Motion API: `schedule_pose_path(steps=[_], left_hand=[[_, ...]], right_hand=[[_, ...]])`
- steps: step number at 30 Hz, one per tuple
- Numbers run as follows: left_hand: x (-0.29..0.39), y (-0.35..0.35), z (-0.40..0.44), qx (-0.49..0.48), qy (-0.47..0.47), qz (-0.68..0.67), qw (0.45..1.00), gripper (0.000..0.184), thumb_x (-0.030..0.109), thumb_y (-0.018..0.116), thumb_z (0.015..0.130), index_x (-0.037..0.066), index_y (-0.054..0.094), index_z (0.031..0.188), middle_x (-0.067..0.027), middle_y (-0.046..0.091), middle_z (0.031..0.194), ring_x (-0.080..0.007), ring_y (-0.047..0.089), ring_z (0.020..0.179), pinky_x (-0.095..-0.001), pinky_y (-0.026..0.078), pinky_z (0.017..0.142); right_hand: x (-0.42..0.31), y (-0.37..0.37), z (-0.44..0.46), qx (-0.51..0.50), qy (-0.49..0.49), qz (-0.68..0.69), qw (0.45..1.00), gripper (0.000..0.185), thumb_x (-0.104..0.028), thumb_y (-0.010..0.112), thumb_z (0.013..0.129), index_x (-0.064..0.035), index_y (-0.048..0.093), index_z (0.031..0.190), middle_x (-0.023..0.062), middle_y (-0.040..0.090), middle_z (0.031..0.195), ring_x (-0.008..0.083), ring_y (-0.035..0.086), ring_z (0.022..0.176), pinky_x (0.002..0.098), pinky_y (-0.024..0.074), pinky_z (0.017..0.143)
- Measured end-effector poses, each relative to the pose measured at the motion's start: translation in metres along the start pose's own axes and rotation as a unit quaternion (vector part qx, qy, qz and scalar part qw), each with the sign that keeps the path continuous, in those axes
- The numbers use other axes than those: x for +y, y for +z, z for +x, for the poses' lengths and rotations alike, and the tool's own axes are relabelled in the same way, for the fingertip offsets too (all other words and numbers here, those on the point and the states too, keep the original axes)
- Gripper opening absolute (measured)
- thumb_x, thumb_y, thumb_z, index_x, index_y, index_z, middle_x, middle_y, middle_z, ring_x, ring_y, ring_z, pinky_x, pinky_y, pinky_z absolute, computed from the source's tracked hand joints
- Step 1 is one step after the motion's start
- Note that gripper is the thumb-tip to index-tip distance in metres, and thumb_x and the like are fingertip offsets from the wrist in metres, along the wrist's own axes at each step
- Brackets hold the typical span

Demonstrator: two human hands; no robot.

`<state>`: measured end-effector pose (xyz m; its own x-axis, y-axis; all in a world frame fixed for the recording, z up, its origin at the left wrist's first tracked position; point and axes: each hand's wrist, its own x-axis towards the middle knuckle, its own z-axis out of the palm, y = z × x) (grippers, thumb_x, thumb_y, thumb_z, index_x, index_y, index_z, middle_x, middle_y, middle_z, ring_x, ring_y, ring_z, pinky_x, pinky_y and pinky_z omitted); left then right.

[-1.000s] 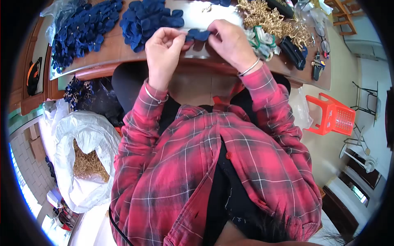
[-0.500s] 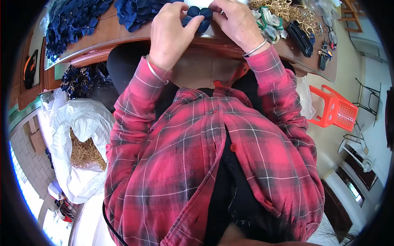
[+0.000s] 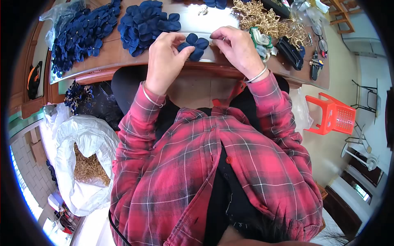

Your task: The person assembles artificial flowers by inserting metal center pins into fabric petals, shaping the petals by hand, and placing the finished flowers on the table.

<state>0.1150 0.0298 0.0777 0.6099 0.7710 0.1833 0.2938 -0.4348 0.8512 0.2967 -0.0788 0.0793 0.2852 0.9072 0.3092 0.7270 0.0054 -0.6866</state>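
Observation:
A dark blue four-petalled fabric flower (image 3: pixel 196 46) is pinched between the thumb and fingers of my left hand (image 3: pixel 166 59), over the near edge of the table. To its right, apart from the flower, my right hand (image 3: pixel 240 51) has its thumb and fingertips pressed together; whatever is between them is too small to make out. Just beyond my left hand lies a pile of blue petals (image 3: pixel 143 28). A heap of blue flowers with small gold centres (image 3: pixel 82 35) covers the table's left end. Gold stems (image 3: pixel 266 20) are heaped beyond my right hand.
On the table (image 3: pixel 111 57) at right are a green-and-white bundle (image 3: pixel 261 40), a black case (image 3: pixel 290 53), glasses (image 3: pixel 323 44) and small clippers (image 3: pixel 315 67). A white sack of gold pieces (image 3: pixel 88 164) stands at lower left, a red plastic stool (image 3: pixel 331 115) at right.
My right hand has come away from the blue flower and moved to the right. The flower now lies spread open in my left hand. The camera view has shifted, then returned.

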Motion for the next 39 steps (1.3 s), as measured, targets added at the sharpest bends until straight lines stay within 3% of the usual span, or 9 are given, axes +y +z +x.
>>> schedule_pose_path(steps=[5,11,13,15,16,18,20,25,39], left_hand=[[-0.005,0.007,0.001,0.022,0.062,0.114,0.991,0.02,0.007,0.077,0.075,-0.004,0.069,0.09,-0.0123,0.066,0.084,-0.0231,0.059,0.064,-0.0317,0.05,0.062],[-0.005,0.005,0.001,-0.026,0.061,0.134,0.989,0.019,0.006,0.075,0.079,-0.003,0.068,0.095,-0.0097,0.065,0.079,-0.0165,0.058,0.06,-0.0276,0.048,0.06],[-0.006,0.0,-0.002,-0.051,-0.03,-0.029,0.998,0.018,0.005,0.072,0.083,-0.003,0.067,0.099,-0.0084,0.065,0.078,-0.014,0.059,0.06,-0.0251,0.047,0.059],[-0.006,-0.004,-0.007,-0.073,-0.121,-0.19,0.972,0.016,0.004,0.069,0.087,-0.003,0.067,0.102,-0.0071,0.065,0.077,-0.0114,0.059,0.06,-0.0225,0.046,0.058],[-0.004,-0.006,-0.01,-0.072,-0.122,-0.189,0.972,0.016,0.004,0.069,0.087,-0.003,0.067,0.102,-0.0071,0.065,0.077,-0.0114,0.059,0.06,-0.0225,0.046,0.058],[0.001,-0.009,-0.016,-0.087,-0.162,-0.272,0.944,0.015,0.003,0.067,0.09,-0.003,0.066,0.104,-0.0064,0.066,0.077,-0.0106,0.06,0.061,-0.0207,0.046,0.058],[0.008,-0.011,-0.021,-0.103,-0.202,-0.354,0.908,0.015,0.003,0.064,0.093,-0.003,0.066,0.107,-0.0058,0.066,0.077,-0.0099,0.061,0.061,-0.019,0.046,0.059],[0.026,-0.016,-0.033,-0.099,-0.212,-0.359,0.904,0.015,0.003,0.061,0.096,-0.005,0.066,0.108,-0.0057,0.066,0.075,-0.0101,0.063,0.062,-0.0167,0.045,0.059],[0.041,-0.015,-0.048,-0.129,-0.206,-0.366,0.899,0.016,0.006,0.063,0.096,-0.004,0.065,0.108,-0.0061,0.067,0.075,-0.0099,0.063,0.061,-0.0164,0.046,0.058]], right_hand=[[0.003,0.007,-0.001,-0.01,-0.035,-0.098,0.995,0.008,0.0,0.069,0.08,-0.0018,0.066,0.087,0.0063,0.066,0.078,0.0196,0.059,0.063,0.0297,0.0465,0.062],[0.003,0.014,-0.002,0.019,-0.056,-0.126,0.99,0.01,0.0,0.068,0.079,-0.0016,0.064,0.088,0.0059,0.066,0.079,0.0184,0.057,0.059,0.0301,0.0453,0.059],[0.001,0.012,-0.004,0.016,-0.025,-0.085,0.996,0.009,0.001,0.068,0.08,-0.0011,0.063,0.088,0.0066,0.067,0.081,0.0176,0.058,0.061,0.0288,0.0468,0.059],[-0.001,0.009,-0.006,0.011,0.005,-0.042,0.999,0.008,0.002,0.068,0.082,-0.0006,0.062,0.087,0.0074,0.067,0.082,0.0168,0.06,0.062,0.0275,0.0484,0.06],[-0.003,0.007,-0.008,0.01,0.005,-0.042,0.999,0.008,0.002,0.068,0.082,-0.0006,0.062,0.087,0.0074,0.067,0.082,0.0168,0.06,0.062,0.0275,0.0484,0.06],[-0.01,-0.003,-0.011,-0.016,0.106,0.165,0.98,0.006,0.002,0.067,0.085,0.0002,0.063,0.089,0.0073,0.067,0.082,0.0155,0.061,0.064,0.0253,0.0501,0.061],[-0.019,-0.012,-0.015,-0.039,0.203,0.363,0.909,0.004,0.003,0.066,0.087,0.001,0.064,0.09,0.0073,0.067,0.081,0.0143,0.062,0.065,0.023,0.0518,0.063],[-0.041,-0.022,-0.029,-0.035,0.202,0.446,0.871,0.005,0.002,0.067,0.089,0.0037,0.067,0.094,0.0078,0.069,0.08,0.0105,0.064,0.066,0.0193,0.0525,0.062],[-0.061,-0.008,-0.047,-0.016,0.201,0.419,0.885,0.01,0.002,0.069,0.088,0.0019,0.071,0.097,0.005,0.068,0.078,0.0079,0.057,0.064,0.0182,0.0474,0.06]])
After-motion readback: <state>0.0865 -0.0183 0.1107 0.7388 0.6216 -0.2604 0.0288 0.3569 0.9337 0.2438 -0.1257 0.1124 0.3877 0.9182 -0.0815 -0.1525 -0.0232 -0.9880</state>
